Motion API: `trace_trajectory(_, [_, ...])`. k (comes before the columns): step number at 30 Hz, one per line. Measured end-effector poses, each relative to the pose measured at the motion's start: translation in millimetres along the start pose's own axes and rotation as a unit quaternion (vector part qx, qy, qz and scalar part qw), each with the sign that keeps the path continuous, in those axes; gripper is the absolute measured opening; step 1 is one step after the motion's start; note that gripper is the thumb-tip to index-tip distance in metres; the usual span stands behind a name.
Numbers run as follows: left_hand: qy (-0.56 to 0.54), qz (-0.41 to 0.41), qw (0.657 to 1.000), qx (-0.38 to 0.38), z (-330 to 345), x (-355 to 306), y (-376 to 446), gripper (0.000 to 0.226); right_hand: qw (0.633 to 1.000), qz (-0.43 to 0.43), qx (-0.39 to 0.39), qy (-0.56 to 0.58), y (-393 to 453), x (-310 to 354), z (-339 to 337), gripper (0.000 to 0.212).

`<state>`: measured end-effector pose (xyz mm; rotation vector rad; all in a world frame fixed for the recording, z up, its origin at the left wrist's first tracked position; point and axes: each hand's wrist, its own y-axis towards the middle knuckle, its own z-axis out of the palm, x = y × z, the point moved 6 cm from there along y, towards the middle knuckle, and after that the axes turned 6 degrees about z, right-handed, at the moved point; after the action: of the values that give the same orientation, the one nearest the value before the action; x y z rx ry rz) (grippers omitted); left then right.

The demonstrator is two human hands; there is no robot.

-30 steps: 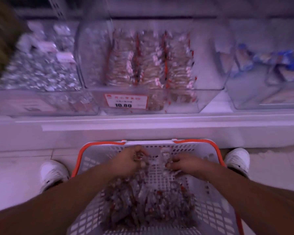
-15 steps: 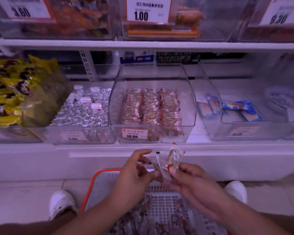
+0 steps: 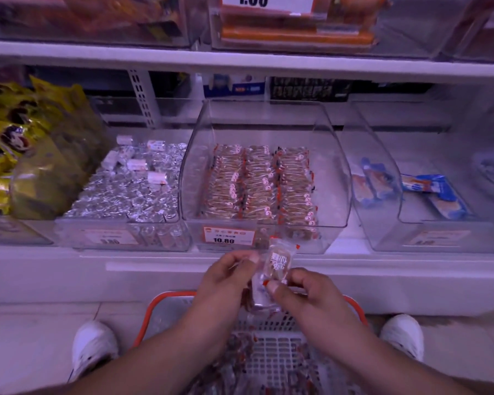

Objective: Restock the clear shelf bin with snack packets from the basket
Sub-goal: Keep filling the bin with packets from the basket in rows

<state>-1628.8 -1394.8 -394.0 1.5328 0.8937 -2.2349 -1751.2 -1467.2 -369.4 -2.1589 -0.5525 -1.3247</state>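
Both hands up above the far rim of the basket (image 3: 151, 315), level with the front edge of the lower shelf (image 3: 69, 269). Left hand (image 3: 226, 280) curled round a small bunch of clear snack packets (image 3: 261, 295), fingertips pinching near the top. Right hand (image 3: 305, 292) pinching a single packet (image 3: 278, 260) at its lower corner, thumb pressed on the red-tipped seal, packet tilted upright just in front of the bin's price tag (image 3: 228, 235) reading 10.80. Clear shelf bin (image 3: 334, 166) straight ahead at mid-shelf, three neat rows of the same packets (image 3: 257, 183) inside, right side of its floor bare. More packets heaped in the basket below (image 3: 240, 366). Foil-wrapped sweets (image 3: 126, 189) in the bin to the left, blue wrappers (image 3: 434, 192) to the right. White shoes (image 3: 93, 346) planted either side of the basket.
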Motion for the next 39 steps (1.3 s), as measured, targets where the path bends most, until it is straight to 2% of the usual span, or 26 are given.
trace_trajectory(2, [0.043, 0.015, 0.999, -0.006, -3.3, -6.8, -0.7, 0.033, 0.999, 0.022, 0.005, 0.023, 5.3, -4.4, -2.1, 0.036])
trace_trajectory(5, [0.064, -0.039, 0.996, -0.049, -12.2, -2.6, 0.4, 0.039, 0.999, 0.009, -0.039, 0.031, 8.6, -4.4, -8.7, 0.036])
trace_trajectory(7, [0.052, -0.104, 0.992, -0.058, -15.7, 5.5, 0.0, 0.046, 0.992, -0.078, -0.086, -0.049, 4.2, 4.1, -16.3, 0.025])
trace_trajectory(9, [0.016, -0.12, 0.991, -0.063, -13.7, 11.0, -0.3, 0.049, 0.956, -0.169, -0.098, -0.221, -4.9, 14.2, -15.6, 0.023])
trace_trajectory(11, [-0.007, -0.116, 0.992, -0.039, -4.8, 16.2, -2.6, 0.053, 0.923, -0.193, -0.063, -0.328, -11.6, 15.0, -2.5, 0.032])
trace_trajectory(13, [-0.013, -0.119, 0.993, 0.005, 5.3, 21.4, -7.0, 0.054, 0.928, -0.175, -0.032, -0.329, -13.1, 10.7, 9.5, 0.033])
trace_trajectory(15, [-0.027, -0.122, 0.992, 0.031, 6.1, 22.9, -8.9, 0.046, 0.964, -0.132, -0.003, -0.229, -10.0, 6.5, 15.2, 0.028])
trace_trajectory(17, [-0.049, -0.116, 0.992, 0.031, 0.6, 19.7, -6.7, 0.033, 0.999, -0.032, 0.015, -0.038, -0.6, 0.6, 11.1, 0.025])
trace_trajectory(19, [-0.072, -0.108, 0.991, 0.012, -5.9, 13.0, -4.4, 0.028, 0.992, 0.061, 0.026, 0.111, 4.3, -5.6, 5.9, 0.026])
trace_trajectory(20, [-0.076, -0.098, 0.992, 0.001, -8.5, 8.9, -2.6, 0.026, 0.985, 0.086, 0.044, 0.144, 5.5, -8.0, 4.5, 0.029])
trace_trajectory(22, [-0.067, -0.082, 0.994, 0.003, -8.1, 4.0, -0.1, 0.029, 0.976, 0.108, 0.135, 0.133, 3.4, -8.7, 9.2, 0.031])
trace_trajectory(25, [-0.058, -0.058, 0.996, 0.035, 0.7, 2.9, -4.1, 0.054, 0.959, 0.12, 0.254, 0.04, -5.7, -8.2, 21.6, 0.032])
trace_trajectory(27, [-0.053, -0.016, 0.998, 0.036, 4.4, 0.3, -8.1, 0.059, 0.956, 0.123, 0.267, -0.003, -8.7, -5.9, 25.5, 0.034])
trace_trajectory(29, [-0.05, 0.035, 0.998, 0.025, 3.2, -4.0, -9.6, 0.043, 0.958, 0.125, 0.257, -0.012, -8.0, -4.7, 25.3, 0.029])
trace_trajectory(31, [-0.025, 0.076, 0.997, -0.004, -2.7, -9.0, -7.2, 0.028, 0.965, 0.148, 0.214, 0.035, -5.4, -6.5, 21.2, 0.022])
trace_trajectory(33, [0.006, 0.107, 0.994, -0.007, -3.4, -14.4, -8.0, 0.035, 0.942, 0.203, 0.198, 0.178, -4.1, -13.0, 21.2, 0.035])
trace_trajectory(35, [0.034, 0.148, 0.988, 0.013, 2.0, -19.2, -12.6, 0.051, 0.876, 0.219, 0.254, 0.346, -8.3, -4.0, 33.0, 0.039])
trace_trajectory(37, [0.053, 0.194, 0.979, 0.029, 7.3, -25.7, -18.5, 0.061, 0.832, 0.204, 0.287, 0.428, -12.6, 5.5, 41.4, 0.04])
trace_trajectory(39, [0.082, 0.238, 0.968, 0.018, 8.2, -30.7, -21.6, 0.065, 0.824, 0.176, 0.292, 0.453, -14.9, 10.6, 46.2, 0.038])
